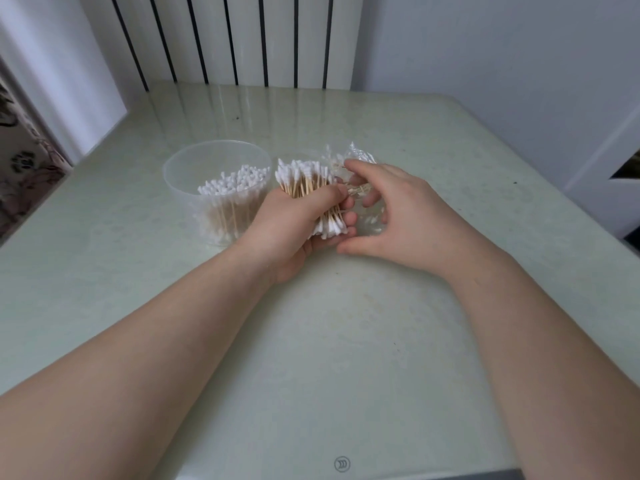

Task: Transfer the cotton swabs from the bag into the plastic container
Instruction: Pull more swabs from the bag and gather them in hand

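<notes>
The left hand (294,230) is closed around a thick bundle of cotton swabs (304,183), gripping it at the middle of the wooden sticks, so the white tips stand out above and below the fist. The bundle is held just to the right of the clear plastic container (173,174), which already has many swabs (232,183) standing upright inside it. The right hand (405,213) is over the crumpled transparent bag (362,155) on the pale table (346,341), with its fingers half curled and spread. A few loose swabs (355,192) lie near its fingertips, but I cannot tell if it pinches them or only touches the bag.

I think the swabs are very light and quite stiff, but thin, so single ones can slip out of a loose fist. The best hold is around the middle of the sticks, with even pressure. The bag is soft and slippery, and probably needs to be held down.
</notes>
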